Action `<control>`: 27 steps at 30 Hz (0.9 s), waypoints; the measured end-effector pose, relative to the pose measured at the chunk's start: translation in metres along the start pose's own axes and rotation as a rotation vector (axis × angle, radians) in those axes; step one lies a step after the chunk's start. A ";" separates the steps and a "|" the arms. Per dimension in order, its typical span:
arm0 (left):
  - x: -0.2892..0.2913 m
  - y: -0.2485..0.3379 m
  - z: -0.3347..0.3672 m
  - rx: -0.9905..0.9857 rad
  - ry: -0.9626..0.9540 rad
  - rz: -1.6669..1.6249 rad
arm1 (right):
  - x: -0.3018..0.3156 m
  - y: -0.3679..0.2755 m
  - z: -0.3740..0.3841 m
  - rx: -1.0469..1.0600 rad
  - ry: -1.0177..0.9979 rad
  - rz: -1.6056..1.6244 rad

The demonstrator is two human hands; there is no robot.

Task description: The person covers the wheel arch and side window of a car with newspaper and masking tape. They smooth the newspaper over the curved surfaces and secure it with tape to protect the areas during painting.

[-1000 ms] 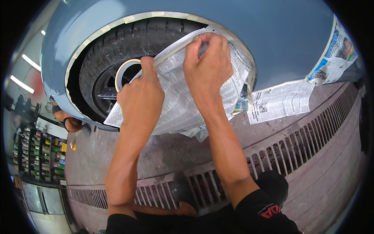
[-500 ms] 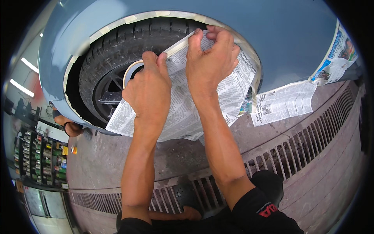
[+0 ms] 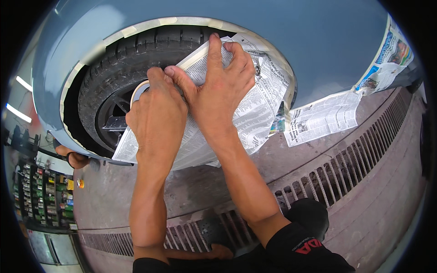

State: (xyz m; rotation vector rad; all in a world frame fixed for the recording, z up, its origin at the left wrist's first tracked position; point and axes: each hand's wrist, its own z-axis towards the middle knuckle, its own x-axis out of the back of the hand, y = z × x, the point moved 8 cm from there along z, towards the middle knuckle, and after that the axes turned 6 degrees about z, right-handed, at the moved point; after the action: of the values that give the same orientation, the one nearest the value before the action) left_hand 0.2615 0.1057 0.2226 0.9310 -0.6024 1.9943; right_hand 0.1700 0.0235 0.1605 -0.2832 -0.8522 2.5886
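Taping a thin, crinkly printed newspaper sheet over the black ribbed rubber tyre, just under the curved lip of the smooth blue-grey metal car body. Pressing the sheet's top edge with the right hand, fingers spread flat on the paper. Gripping a pale round roll of masking tape in the left hand (mostly hidden behind the knuckles), fingers curled, thumb tip touching the paper. Probably calling next for a slow, firm rub along the curve, keeping the soft paper from wrinkling.

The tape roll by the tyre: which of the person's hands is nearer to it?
Left. The left hand grips the tape roll; the right hand presses the newspaper beside it.
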 end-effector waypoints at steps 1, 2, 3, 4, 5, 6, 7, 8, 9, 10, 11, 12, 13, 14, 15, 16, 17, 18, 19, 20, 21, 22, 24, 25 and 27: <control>-0.004 0.002 -0.008 -0.072 0.028 -0.018 | -0.003 -0.002 -0.002 0.001 0.003 -0.009; -0.013 0.001 -0.021 -0.141 0.056 -0.034 | -0.004 -0.002 -0.004 -0.008 0.001 -0.009; -0.017 -0.004 -0.037 -0.196 0.080 -0.043 | -0.007 -0.003 -0.007 -0.017 -0.013 0.002; -0.013 0.006 -0.066 -0.452 0.068 -0.059 | -0.008 -0.002 -0.007 -0.021 -0.019 0.008; -0.007 0.014 -0.100 -0.708 0.057 -0.084 | -0.006 0.001 -0.006 -0.014 -0.037 -0.001; -0.002 -0.001 -0.116 -0.721 0.005 -0.113 | -0.006 -0.005 -0.007 0.015 -0.029 -0.016; 0.003 -0.017 -0.129 -0.729 -0.040 -0.146 | -0.004 -0.010 -0.005 0.053 -0.020 -0.031; 0.007 -0.033 -0.140 -0.735 -0.084 -0.181 | -0.001 -0.015 -0.003 0.091 -0.010 -0.045; 0.012 -0.062 -0.136 -0.637 -0.131 -0.297 | 0.003 -0.018 0.000 0.081 -0.043 0.000; 0.017 -0.083 -0.133 -0.478 -0.173 -0.439 | 0.009 -0.017 0.002 0.071 -0.079 0.044; 0.021 -0.102 -0.131 -0.322 -0.201 -0.591 | 0.014 -0.021 0.005 0.068 -0.111 0.080; 0.027 -0.126 -0.131 -0.157 -0.223 -0.734 | 0.028 -0.040 0.002 0.043 -0.179 0.063; 0.037 -0.135 -0.136 -0.198 -0.301 -0.773 | 0.039 -0.066 -0.003 0.053 -0.294 0.158; 0.044 -0.144 -0.143 -0.133 -0.329 -0.863 | 0.044 -0.089 -0.012 0.063 -0.416 0.250; 0.047 -0.141 -0.148 -0.081 -0.353 -0.973 | 0.040 -0.107 -0.022 0.017 -0.676 0.452; 0.045 -0.138 -0.154 -0.026 -0.382 -1.085 | 0.038 -0.123 -0.038 -0.044 -0.945 0.643; 0.042 -0.139 -0.160 -0.053 -0.372 -1.150 | 0.036 -0.139 -0.059 -0.114 -1.216 0.826; 0.041 -0.139 -0.165 -0.072 -0.360 -1.188 | 0.037 -0.142 -0.065 -0.157 -1.221 0.852; 0.039 -0.137 -0.167 -0.097 -0.346 -1.231 | 0.037 -0.141 -0.072 -0.198 -1.222 0.870; 0.037 -0.137 -0.168 -0.122 -0.333 -1.272 | 0.036 -0.140 -0.076 -0.242 -1.223 0.888; 0.035 -0.142 -0.171 -0.092 -0.363 -1.282 | 0.039 -0.139 -0.075 -0.163 -1.193 0.823; 0.025 -0.143 -0.171 -0.052 -0.445 -1.324 | 0.045 -0.143 -0.075 -0.045 -1.145 0.714; 0.002 -0.150 -0.160 0.018 -0.619 -1.405 | 0.054 -0.161 -0.072 0.190 -1.034 0.502; -0.016 -0.167 -0.152 0.134 -0.559 -1.359 | 0.057 -0.175 -0.075 0.331 -0.995 0.498; -0.003 -0.165 -0.174 -0.258 -0.034 -0.855 | 0.035 -0.149 -0.070 0.008 -0.905 0.597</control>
State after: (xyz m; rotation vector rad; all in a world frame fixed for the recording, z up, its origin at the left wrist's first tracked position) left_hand 0.3332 0.3128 0.1256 0.8643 -0.3696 1.1119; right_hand 0.2057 0.1852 0.1928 0.8326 -1.1599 3.2958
